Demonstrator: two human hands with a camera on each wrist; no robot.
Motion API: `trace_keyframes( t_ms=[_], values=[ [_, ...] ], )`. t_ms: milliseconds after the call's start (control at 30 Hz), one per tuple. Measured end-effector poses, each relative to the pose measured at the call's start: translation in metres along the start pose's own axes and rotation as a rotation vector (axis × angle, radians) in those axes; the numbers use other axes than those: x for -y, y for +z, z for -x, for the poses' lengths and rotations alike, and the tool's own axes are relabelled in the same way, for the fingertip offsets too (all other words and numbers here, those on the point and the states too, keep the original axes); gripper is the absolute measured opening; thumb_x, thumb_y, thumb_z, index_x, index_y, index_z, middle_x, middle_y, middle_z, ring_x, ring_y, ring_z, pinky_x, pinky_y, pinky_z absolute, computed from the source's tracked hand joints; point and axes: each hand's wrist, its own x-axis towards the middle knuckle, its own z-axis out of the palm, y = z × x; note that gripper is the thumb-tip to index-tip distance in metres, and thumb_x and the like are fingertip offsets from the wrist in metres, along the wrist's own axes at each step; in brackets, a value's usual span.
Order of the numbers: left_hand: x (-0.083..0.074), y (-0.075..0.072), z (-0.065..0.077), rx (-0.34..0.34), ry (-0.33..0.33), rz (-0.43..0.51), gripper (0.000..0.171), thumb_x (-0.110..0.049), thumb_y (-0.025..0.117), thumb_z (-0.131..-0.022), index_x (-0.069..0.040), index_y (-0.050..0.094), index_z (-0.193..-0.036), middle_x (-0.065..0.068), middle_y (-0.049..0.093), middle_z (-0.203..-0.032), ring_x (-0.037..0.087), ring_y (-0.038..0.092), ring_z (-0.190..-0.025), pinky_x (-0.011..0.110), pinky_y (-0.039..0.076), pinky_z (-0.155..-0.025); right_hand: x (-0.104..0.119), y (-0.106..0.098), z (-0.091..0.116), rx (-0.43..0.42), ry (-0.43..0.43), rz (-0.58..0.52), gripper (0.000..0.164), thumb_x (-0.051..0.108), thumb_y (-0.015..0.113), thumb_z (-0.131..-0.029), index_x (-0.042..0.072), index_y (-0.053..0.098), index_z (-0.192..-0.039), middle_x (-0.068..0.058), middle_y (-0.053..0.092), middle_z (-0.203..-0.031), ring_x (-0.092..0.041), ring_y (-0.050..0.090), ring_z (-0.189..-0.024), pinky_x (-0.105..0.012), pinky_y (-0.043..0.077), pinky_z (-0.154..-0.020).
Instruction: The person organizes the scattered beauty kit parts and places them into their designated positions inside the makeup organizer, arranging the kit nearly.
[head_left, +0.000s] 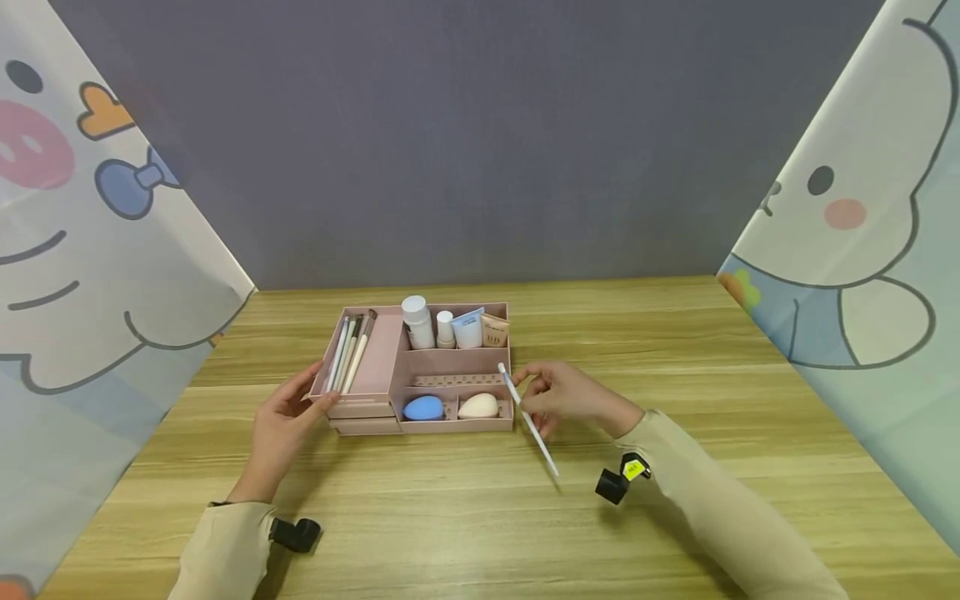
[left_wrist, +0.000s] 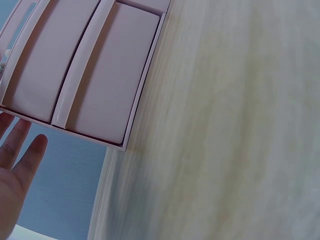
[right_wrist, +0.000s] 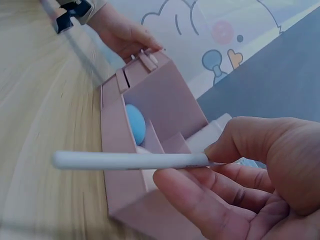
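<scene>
A pink makeup organizer [head_left: 384, 350] sits on the table. My left hand [head_left: 288, 412] grips its front left corner, thumb over the front rim and fingers along the left side; in the left wrist view the fingers [left_wrist: 20, 150] lie beside the drawer fronts. With thumb and fingers, my right hand [head_left: 566, 396] pinches a slim white pen-like stick [head_left: 534, 429]. The stick slants just off the organizer's right side, its upper end near the wall. In the right wrist view its rounded end [right_wrist: 75, 160] points left, while the other end is hidden behind my thumb.
Several makeup brushes [head_left: 352, 354] lie in the left tray. White bottles [head_left: 418, 323] and small tubes [head_left: 470, 329] stand in the back compartment. Up front are a blue sponge [head_left: 423, 407] and a cream sponge [head_left: 478, 406]. A grey wall [head_left: 480, 150] rises behind the wooden table [head_left: 465, 517].
</scene>
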Motion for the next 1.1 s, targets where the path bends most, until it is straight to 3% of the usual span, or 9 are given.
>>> trace_keyframes(
  t_ms=[167,433,667,900,1100],
  values=[
    [0.0,0.0,0.0,-0.004,-0.005,0.013,0.047,0.004,0.071,-0.089,0.003,0.059,-0.135,0.007,0.061,-0.134,-0.003,0.058,-0.111,0.012,0.05,-0.089,0.006,0.008,-0.012,0.007,-0.006,-0.082,0.035,-0.01,0.059,-0.087,-0.015,0.049,-0.121,-0.02,0.066,-0.077,-0.014,0.062,-0.054,-0.028,0.058,-0.05],
    [-0.001,0.0,0.0,-0.001,-0.006,-0.002,0.047,0.003,0.071,-0.089,0.005,0.058,-0.135,0.007,0.06,-0.135,-0.004,0.058,-0.111,0.013,0.05,-0.089,0.009,0.02,-0.029,0.015,-0.027,-0.155,0.039,-0.011,0.056,-0.087,-0.018,0.046,-0.124,-0.006,0.064,-0.071,-0.014,0.062,-0.055,-0.027,0.058,-0.051],
    [-0.001,0.0,-0.001,0.0,-0.002,-0.022,0.048,0.003,0.071,-0.09,0.004,0.058,-0.135,0.007,0.061,-0.134,-0.004,0.058,-0.111,0.013,0.05,-0.089,0.012,0.028,-0.04,0.026,-0.029,-0.203,0.037,-0.011,0.055,-0.088,-0.017,0.046,-0.124,-0.007,0.064,-0.073,-0.015,0.062,-0.055,-0.026,0.058,-0.052],
    [-0.001,0.0,-0.001,-0.004,0.0,-0.021,0.047,0.003,0.071,-0.09,0.002,0.059,-0.135,0.005,0.061,-0.132,-0.004,0.058,-0.109,0.012,0.05,-0.088,0.021,0.036,-0.057,0.015,-0.047,-0.184,0.037,-0.008,0.055,-0.09,-0.013,0.049,-0.126,-0.017,0.066,-0.08,-0.018,0.065,-0.059,-0.034,0.061,-0.056],
    [-0.002,0.0,-0.001,-0.001,-0.003,-0.019,0.047,0.003,0.071,-0.09,0.002,0.059,-0.135,0.006,0.061,-0.132,-0.003,0.058,-0.11,0.012,0.05,-0.088,0.03,0.045,-0.07,0.004,-0.044,-0.224,0.039,-0.008,0.055,-0.091,-0.011,0.049,-0.129,-0.011,0.064,-0.077,-0.018,0.065,-0.06,-0.034,0.061,-0.056]
  ],
)
